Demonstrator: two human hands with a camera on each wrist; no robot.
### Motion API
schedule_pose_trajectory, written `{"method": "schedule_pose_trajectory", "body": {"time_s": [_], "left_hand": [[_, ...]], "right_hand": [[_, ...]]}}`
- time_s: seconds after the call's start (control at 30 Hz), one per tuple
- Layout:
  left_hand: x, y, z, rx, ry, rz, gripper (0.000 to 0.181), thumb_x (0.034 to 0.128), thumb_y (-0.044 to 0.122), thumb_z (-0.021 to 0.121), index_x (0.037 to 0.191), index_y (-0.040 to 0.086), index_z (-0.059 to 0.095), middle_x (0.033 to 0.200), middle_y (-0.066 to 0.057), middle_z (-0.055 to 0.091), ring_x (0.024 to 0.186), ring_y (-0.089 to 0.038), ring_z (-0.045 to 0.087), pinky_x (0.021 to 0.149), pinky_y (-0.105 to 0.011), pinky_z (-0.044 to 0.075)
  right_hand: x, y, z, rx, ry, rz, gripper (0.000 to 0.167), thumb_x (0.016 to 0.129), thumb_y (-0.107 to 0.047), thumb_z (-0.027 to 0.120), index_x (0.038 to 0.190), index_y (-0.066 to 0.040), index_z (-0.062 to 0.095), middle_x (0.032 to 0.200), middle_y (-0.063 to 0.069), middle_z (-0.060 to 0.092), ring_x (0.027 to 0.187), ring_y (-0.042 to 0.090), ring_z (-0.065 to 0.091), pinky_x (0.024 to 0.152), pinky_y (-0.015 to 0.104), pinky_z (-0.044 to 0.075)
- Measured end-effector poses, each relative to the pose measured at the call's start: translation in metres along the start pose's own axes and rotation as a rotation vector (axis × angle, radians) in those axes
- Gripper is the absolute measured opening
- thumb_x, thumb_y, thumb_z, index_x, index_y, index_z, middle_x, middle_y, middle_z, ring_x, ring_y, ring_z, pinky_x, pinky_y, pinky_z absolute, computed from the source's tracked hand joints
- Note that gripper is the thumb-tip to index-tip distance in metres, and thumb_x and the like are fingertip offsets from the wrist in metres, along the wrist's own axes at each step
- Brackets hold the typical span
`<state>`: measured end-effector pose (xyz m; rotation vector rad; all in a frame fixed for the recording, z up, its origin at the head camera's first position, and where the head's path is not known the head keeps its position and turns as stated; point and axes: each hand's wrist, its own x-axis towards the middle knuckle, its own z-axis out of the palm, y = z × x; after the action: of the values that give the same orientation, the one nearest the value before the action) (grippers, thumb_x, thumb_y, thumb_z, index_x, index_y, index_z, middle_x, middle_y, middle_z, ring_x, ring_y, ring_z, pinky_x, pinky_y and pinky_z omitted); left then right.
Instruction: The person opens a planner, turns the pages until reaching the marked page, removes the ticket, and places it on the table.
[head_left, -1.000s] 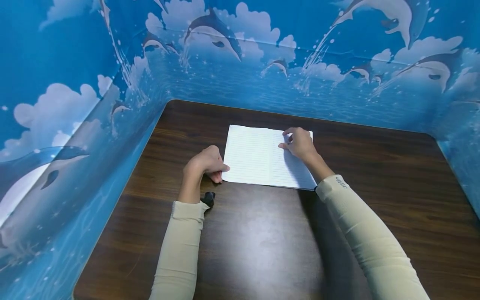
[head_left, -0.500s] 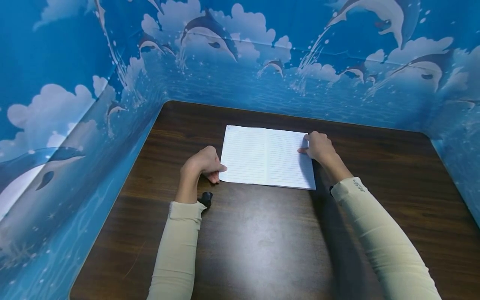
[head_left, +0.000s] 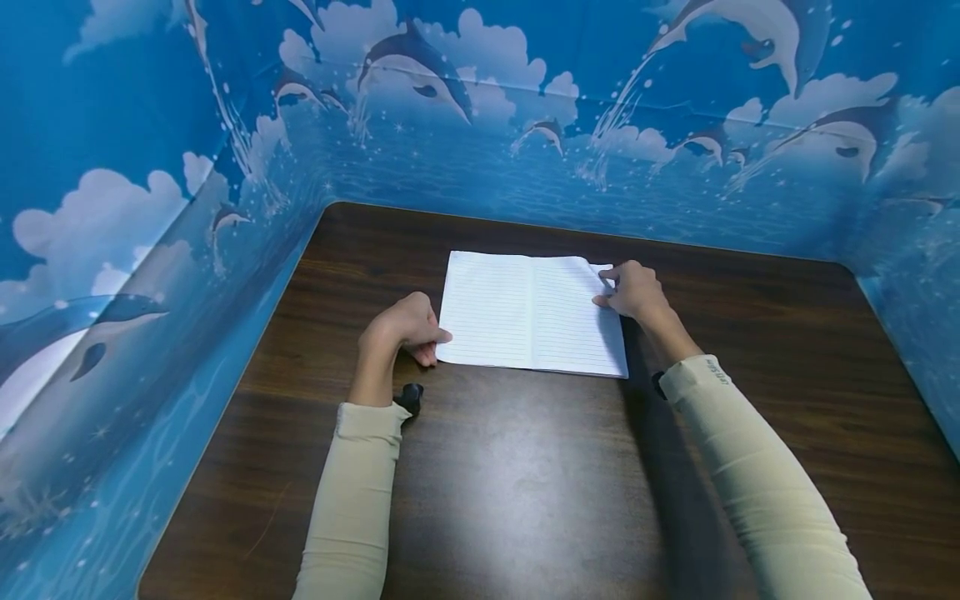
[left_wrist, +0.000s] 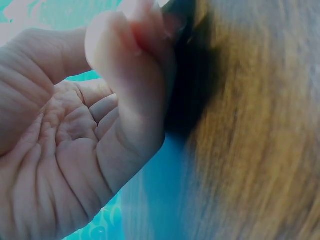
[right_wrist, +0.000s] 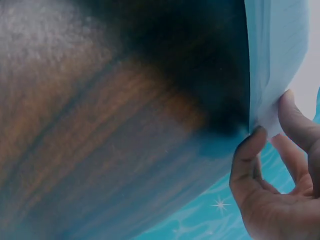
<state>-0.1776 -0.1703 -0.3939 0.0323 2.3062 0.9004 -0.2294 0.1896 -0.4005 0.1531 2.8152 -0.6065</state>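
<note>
An open notebook (head_left: 491, 308) with white lined pages lies flat on the dark wooden table. My left hand (head_left: 408, 327) grips its left edge near the lower corner, thumb on top of the page and the other fingers curled at the edge. At the upper right corner, my right hand (head_left: 637, 293) pinches the page edge with thumb and index finger. That page's corner is bent up, and another sheet shows beneath it. In the right wrist view the thumb and index finger of the right hand (right_wrist: 280, 185) meet the notebook's page edges (right_wrist: 272, 75).
The brown wood-grain table (head_left: 517, 483) has rounded far corners. Blue cloth walls (head_left: 465, 158) printed with dolphins and clouds stand behind it and along its left side. A small black object (head_left: 410, 398) sits at my left wrist.
My right hand has moved right, from over the right page to its upper right corner, and that page's corner has since bent up. My left hand holds its place on the notebook.
</note>
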Motion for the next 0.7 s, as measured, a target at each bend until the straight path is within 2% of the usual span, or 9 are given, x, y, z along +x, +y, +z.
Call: {"method": "schedule_pose_trajectory", "body": {"time_s": [0.13, 0.2, 0.33, 0.43, 0.53, 0.7], "left_hand": [[0.001, -0.001, 0.001, -0.005, -0.011, 0.001, 0.030, 0.1061, 0.014, 0.069, 0.081, -0.002, 0.071, 0.064, -0.008, 0.072, 0.051, -0.013, 0.069, 0.058, -0.024, 0.060], [0.001, -0.001, 0.001, -0.010, -0.015, 0.001, 0.030, 0.1060, 0.014, 0.069, 0.081, -0.002, 0.071, 0.064, -0.008, 0.072, 0.051, -0.013, 0.069, 0.058, -0.024, 0.060], [0.002, -0.002, 0.001, -0.016, -0.016, -0.003, 0.030, 0.1061, 0.014, 0.069, 0.081, -0.002, 0.072, 0.064, -0.008, 0.072, 0.051, -0.013, 0.069, 0.058, -0.024, 0.060], [0.001, -0.002, 0.001, -0.014, -0.013, 0.004, 0.031, 0.1058, 0.014, 0.070, 0.079, -0.002, 0.072, 0.063, -0.008, 0.071, 0.051, -0.013, 0.069, 0.059, -0.024, 0.061], [-0.001, -0.001, -0.001, -0.006, -0.012, 0.021, 0.031, 0.1054, 0.012, 0.070, 0.078, -0.003, 0.073, 0.063, -0.008, 0.071, 0.051, -0.013, 0.069, 0.059, -0.024, 0.061], [-0.002, -0.001, -0.002, -0.011, -0.021, 0.032, 0.031, 0.1054, 0.011, 0.070, 0.077, -0.003, 0.072, 0.063, -0.008, 0.071, 0.052, -0.013, 0.069, 0.060, -0.024, 0.061]], "right_hand": [[0.004, 0.011, 0.000, 0.122, -0.020, 0.031, 0.067, 0.098, -0.017, 0.081, 0.155, -0.001, 0.051, 0.156, 0.030, 0.051, 0.133, 0.044, 0.057, 0.116, 0.059, 0.050], [0.006, 0.017, -0.002, 0.207, -0.044, 0.070, 0.062, 0.099, -0.017, 0.080, 0.151, 0.001, 0.050, 0.153, 0.031, 0.051, 0.130, 0.043, 0.061, 0.115, 0.058, 0.052], [0.011, 0.029, -0.006, 0.389, -0.108, 0.166, 0.037, 0.104, -0.017, 0.073, 0.132, 0.004, 0.058, 0.128, 0.022, 0.060, 0.100, 0.027, 0.069, 0.098, 0.042, 0.062], [0.014, 0.035, -0.009, 0.478, -0.131, 0.207, 0.026, 0.106, -0.018, 0.070, 0.121, 0.002, 0.064, 0.115, 0.014, 0.061, 0.093, 0.019, 0.064, 0.085, 0.030, 0.063], [0.015, 0.037, -0.010, 0.520, -0.122, 0.223, 0.024, 0.106, -0.020, 0.070, 0.119, 0.000, 0.065, 0.111, 0.011, 0.060, 0.095, 0.020, 0.061, 0.081, 0.024, 0.063], [0.014, 0.034, -0.009, 0.528, -0.112, 0.224, 0.026, 0.108, -0.021, 0.068, 0.122, 0.000, 0.064, 0.112, 0.012, 0.058, 0.100, 0.023, 0.060, 0.087, 0.027, 0.063]]}}
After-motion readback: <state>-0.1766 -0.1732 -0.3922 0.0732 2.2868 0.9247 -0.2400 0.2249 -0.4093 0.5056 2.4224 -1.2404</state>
